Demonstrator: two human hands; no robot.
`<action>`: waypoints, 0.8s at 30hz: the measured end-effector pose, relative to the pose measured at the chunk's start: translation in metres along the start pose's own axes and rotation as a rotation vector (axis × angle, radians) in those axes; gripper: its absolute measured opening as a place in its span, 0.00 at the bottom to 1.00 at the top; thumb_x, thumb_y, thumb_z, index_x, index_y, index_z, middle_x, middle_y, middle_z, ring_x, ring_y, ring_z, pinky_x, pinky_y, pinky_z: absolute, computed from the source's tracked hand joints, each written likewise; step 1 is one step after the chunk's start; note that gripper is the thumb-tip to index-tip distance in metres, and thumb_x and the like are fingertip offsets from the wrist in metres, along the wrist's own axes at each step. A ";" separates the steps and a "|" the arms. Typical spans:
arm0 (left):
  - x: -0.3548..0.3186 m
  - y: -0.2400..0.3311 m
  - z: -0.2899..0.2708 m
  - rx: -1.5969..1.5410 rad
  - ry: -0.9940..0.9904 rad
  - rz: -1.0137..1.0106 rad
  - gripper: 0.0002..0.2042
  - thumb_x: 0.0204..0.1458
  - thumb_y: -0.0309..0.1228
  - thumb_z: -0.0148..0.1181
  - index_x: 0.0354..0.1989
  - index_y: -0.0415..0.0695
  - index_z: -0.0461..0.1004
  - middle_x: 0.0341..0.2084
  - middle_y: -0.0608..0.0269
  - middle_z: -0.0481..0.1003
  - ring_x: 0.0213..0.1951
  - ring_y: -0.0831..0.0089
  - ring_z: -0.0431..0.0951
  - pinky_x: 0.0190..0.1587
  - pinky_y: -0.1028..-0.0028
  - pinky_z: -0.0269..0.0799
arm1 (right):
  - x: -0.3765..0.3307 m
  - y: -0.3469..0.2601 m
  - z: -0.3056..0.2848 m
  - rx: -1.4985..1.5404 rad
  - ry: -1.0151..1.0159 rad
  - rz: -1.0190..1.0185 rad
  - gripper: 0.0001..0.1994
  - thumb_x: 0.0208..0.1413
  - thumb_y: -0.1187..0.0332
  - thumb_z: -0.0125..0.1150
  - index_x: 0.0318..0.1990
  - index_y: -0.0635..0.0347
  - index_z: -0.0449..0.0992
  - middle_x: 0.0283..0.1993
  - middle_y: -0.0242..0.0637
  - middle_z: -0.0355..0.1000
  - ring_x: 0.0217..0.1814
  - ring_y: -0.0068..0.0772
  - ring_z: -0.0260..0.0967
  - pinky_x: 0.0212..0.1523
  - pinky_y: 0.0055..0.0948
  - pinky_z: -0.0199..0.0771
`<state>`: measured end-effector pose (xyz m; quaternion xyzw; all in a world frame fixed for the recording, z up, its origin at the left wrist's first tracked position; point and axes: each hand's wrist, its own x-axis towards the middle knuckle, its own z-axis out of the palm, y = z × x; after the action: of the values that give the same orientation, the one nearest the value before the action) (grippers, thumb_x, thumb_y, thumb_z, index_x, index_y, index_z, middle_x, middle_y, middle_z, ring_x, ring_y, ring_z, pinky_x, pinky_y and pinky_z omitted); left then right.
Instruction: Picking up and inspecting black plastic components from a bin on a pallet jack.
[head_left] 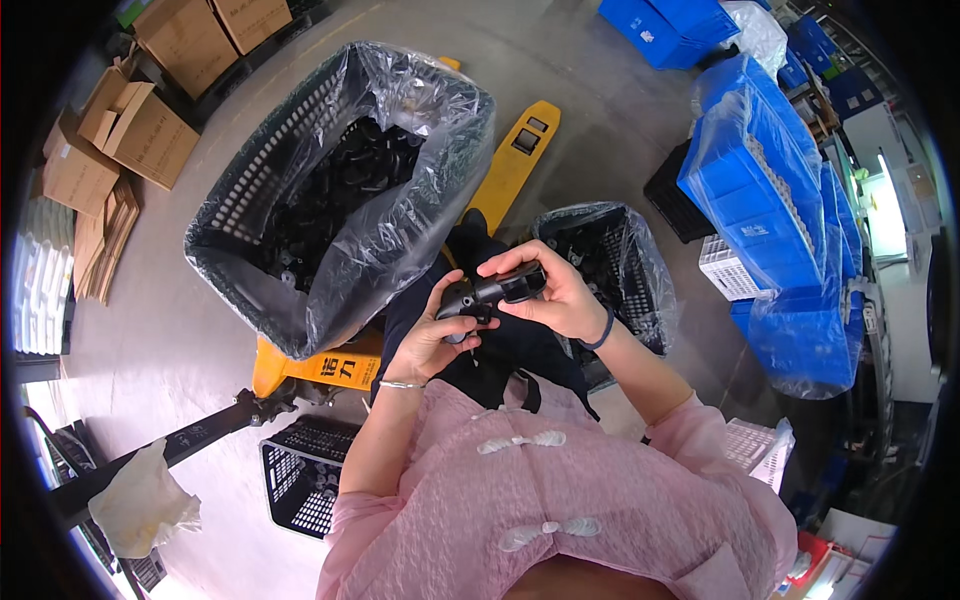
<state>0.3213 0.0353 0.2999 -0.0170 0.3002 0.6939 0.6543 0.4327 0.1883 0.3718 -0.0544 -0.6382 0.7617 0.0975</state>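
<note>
1. Head view: two hands, the left hand (428, 338) and right hand (572, 302), pinched a black plastic fitting (487, 293) between thumbs and fingers; one piece or two, unclear.
2. The fitting was between one large lined crate's (272, 150) right edge and one smaller lined crate's (657, 300) left edge.
3. One yellow fork (508, 165) jutted past the large crate.

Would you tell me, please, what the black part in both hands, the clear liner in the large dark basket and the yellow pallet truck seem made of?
The black rounded part looks like glossy plastic, given its highlights, though coated metal is possible. The clear crinkled liner seems plastic film, see-through with shiny folds. The yellow pallet truck is probably painted metal, from its even colour.
</note>
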 end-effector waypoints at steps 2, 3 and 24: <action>-0.003 0.000 -0.001 -0.007 -0.026 0.012 0.35 0.39 0.14 0.55 0.56 0.57 0.51 0.41 0.52 0.67 0.39 0.58 0.73 0.30 0.74 0.66 | -0.001 0.002 -0.002 -0.076 0.018 -0.029 0.17 0.43 0.79 0.58 0.42 0.62 0.62 0.47 0.40 0.65 0.51 0.26 0.62 0.51 0.25 0.60; -0.004 0.000 -0.002 -0.010 -0.052 0.025 0.36 0.38 0.14 0.54 0.57 0.58 0.50 0.41 0.51 0.66 0.40 0.57 0.73 0.31 0.74 0.66 | -0.003 0.001 -0.006 -0.164 0.034 -0.026 0.17 0.43 0.79 0.59 0.42 0.62 0.62 0.46 0.39 0.66 0.50 0.25 0.62 0.50 0.24 0.61; 0.005 -0.005 -0.008 0.014 -0.260 -0.170 0.43 0.40 0.20 0.57 0.63 0.59 0.39 0.51 0.57 0.60 0.48 0.54 0.68 0.48 0.55 0.65 | -0.017 0.038 -0.020 -0.726 0.005 -0.041 0.22 0.42 0.70 0.63 0.48 0.58 0.67 0.40 0.37 0.63 0.34 0.30 0.68 0.34 0.25 0.70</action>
<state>0.3221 0.0360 0.2889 0.0525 0.2153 0.6303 0.7441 0.4502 0.1981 0.3304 -0.0745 -0.8678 0.4833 0.0883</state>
